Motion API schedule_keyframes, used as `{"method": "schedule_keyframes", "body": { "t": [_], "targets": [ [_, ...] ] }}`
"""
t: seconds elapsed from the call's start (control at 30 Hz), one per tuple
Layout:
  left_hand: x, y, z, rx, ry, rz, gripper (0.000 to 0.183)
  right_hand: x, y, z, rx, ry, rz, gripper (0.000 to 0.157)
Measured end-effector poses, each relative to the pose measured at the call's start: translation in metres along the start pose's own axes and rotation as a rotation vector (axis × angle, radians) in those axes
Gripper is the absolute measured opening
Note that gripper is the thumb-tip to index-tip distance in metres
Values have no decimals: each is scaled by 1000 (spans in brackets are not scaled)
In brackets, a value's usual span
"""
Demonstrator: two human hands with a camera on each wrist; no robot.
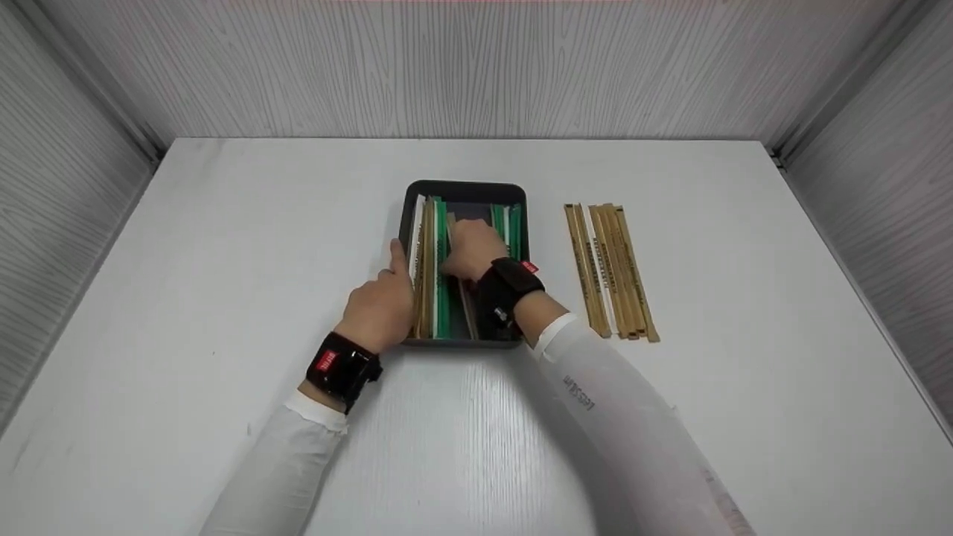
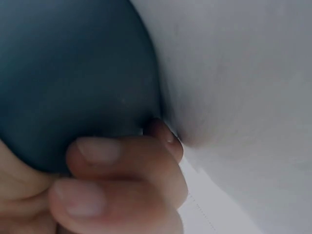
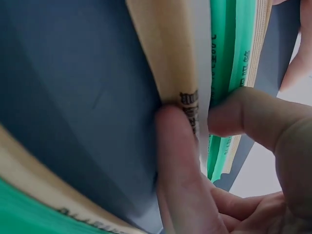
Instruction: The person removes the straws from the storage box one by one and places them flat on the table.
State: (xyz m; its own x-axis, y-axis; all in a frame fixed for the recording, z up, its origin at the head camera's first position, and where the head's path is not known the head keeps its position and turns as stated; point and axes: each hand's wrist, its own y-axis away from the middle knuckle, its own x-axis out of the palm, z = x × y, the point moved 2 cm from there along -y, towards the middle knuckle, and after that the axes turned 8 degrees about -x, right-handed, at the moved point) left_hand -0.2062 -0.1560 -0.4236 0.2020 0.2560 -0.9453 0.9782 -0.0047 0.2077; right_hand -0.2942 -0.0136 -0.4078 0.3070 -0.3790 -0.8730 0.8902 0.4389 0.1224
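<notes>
A dark rectangular tray holds long wrapped straws. White, brown and green straws stand in a row along its left side, and more green straws line its right side. My left hand holds the tray's left side; in the left wrist view its curled fingers lie against the dark outer wall. Reaching into the middle of the tray, my right hand pinches a brown straw between thumb and finger. Close beside it, in the right wrist view, are the green straws.
To the right of the tray, several brown straws and a white one lie in a loose row on the white table. Grey wood-grain panels enclose the table at the back and both sides.
</notes>
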Motion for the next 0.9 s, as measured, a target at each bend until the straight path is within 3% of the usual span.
{"method": "schedule_keyframes", "body": {
  "t": [0.4,0.6,0.7,0.8,0.83,0.9],
  "targets": [
    [0,1,-3,8,-14,-1,82,-8,12,-5,-42,-72,-38,44],
    [-1,1,-2,7,-11,0,83,-26,21,-5,-79,-134,-79,49],
    [-1,0,-2,6,-4,2,83,-39,26,-5,-110,-163,-116,42],
    [-1,0,-1,4,-6,9,85,-53,33,-7,-141,-213,-164,15],
    [-1,0,-1,3,-7,14,86,-59,36,-8,-148,-237,-180,13],
    [-1,-1,-1,1,-6,22,87,-69,42,-13,-154,-276,-226,28]
  ]
}}
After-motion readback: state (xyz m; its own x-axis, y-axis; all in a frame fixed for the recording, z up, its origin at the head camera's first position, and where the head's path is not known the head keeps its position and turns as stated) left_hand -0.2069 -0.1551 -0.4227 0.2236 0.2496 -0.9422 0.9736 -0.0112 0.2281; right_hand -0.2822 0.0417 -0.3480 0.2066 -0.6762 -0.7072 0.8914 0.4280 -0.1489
